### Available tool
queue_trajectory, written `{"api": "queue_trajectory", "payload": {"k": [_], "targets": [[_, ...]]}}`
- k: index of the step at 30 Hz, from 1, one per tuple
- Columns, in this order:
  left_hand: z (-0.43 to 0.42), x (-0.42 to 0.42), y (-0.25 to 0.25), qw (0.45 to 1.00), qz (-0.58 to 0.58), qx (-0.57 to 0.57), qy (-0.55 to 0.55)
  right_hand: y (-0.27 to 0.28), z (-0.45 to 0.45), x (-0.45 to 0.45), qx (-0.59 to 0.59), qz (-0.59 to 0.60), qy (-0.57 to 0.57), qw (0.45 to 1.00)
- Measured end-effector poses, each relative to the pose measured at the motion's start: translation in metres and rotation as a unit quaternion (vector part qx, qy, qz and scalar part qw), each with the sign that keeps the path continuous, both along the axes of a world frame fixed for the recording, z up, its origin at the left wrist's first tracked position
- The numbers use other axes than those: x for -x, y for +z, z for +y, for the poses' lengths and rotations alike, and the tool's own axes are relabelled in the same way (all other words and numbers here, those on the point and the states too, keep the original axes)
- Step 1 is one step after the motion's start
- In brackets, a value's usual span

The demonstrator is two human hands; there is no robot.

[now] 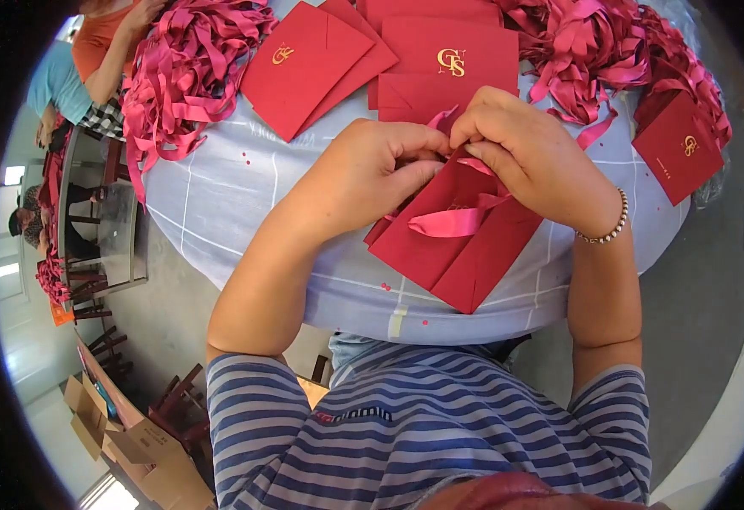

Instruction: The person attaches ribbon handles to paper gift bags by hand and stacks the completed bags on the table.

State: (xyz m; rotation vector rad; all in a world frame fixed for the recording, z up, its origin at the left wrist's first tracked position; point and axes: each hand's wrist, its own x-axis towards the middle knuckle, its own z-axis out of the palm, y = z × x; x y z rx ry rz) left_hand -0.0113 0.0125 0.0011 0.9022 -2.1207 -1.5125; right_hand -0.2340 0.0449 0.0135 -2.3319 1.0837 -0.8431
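Note:
A small red paper gift bag (499, 259) lies at an angle near the front of the table, its top edge between my two hands. A glossy pink ribbon (448, 223) loops across its front, and a short end rises between my fingers. My left hand (384, 166) is closed in a pinch at the bag's upper left edge. From the other side my right hand (529, 157), with a beaded bracelet at the wrist, pinches the ribbon at the same top edge. The fingertips nearly meet, and exactly what lies between them is partly hidden.
Flat red bags (448, 59) with gold letters are stacked beyond my hands, with more bags (308, 64) to their left. Ribbon heaps (198, 76) flank them. Another bag (682, 149) lies at the right edge of the cloth-covered table (210, 204). Other people and cardboard boxes (147, 450) are at left.

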Motion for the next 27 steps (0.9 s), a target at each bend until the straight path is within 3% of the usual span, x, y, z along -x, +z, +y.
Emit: {"api": "queue_trajectory", "payload": {"k": [2, 5, 7, 8, 10, 13, 16, 17, 19, 24, 26, 27], "targets": [[-0.001, 0.000, 0.003, 1.000, -0.009, 0.021, 0.009, 0.000, 0.000, -0.001, 0.005, -0.006, 0.004, 1.000], [-0.004, -0.002, 0.010, 0.998, -0.034, -0.046, 0.016, 0.004, 0.001, -0.002, 0.002, -0.023, 0.017, 1.000], [-0.012, -0.005, 0.001, 0.979, 0.011, 0.186, -0.081, 0.007, 0.003, 0.001, -0.018, -0.021, 0.020, 0.999], [-0.015, -0.005, -0.001, 0.979, 0.010, 0.185, -0.081, 0.008, 0.002, 0.002, -0.019, -0.022, 0.020, 0.999], [-0.017, -0.004, -0.004, 0.943, 0.034, 0.319, -0.086, 0.009, 0.001, 0.005, -0.031, -0.009, 0.028, 0.999], [-0.017, -0.007, -0.001, 0.945, 0.020, 0.318, -0.079, 0.011, 0.002, 0.007, -0.036, 0.001, 0.021, 0.999], [-0.031, -0.026, 0.000, 0.917, -0.030, 0.398, 0.008, 0.025, 0.004, 0.022, -0.065, -0.029, 0.016, 0.997], [-0.034, -0.032, 0.000, 0.916, -0.032, 0.400, 0.008, 0.029, 0.004, 0.027, -0.061, -0.029, 0.004, 0.998], [-0.037, -0.035, 0.001, 0.946, -0.070, 0.298, 0.105, 0.021, 0.001, 0.027, -0.037, -0.039, -0.009, 0.999], [-0.033, -0.022, -0.009, 0.938, -0.082, 0.266, 0.207, -0.004, -0.006, 0.024, 0.059, -0.024, -0.082, 0.995], [-0.034, -0.019, -0.010, 0.954, 0.004, 0.149, 0.259, -0.002, -0.005, 0.026, 0.056, -0.025, -0.103, 0.993], [-0.035, -0.017, -0.010, 0.954, 0.006, 0.153, 0.256, -0.002, -0.004, 0.028, 0.028, -0.031, -0.103, 0.994]]}}
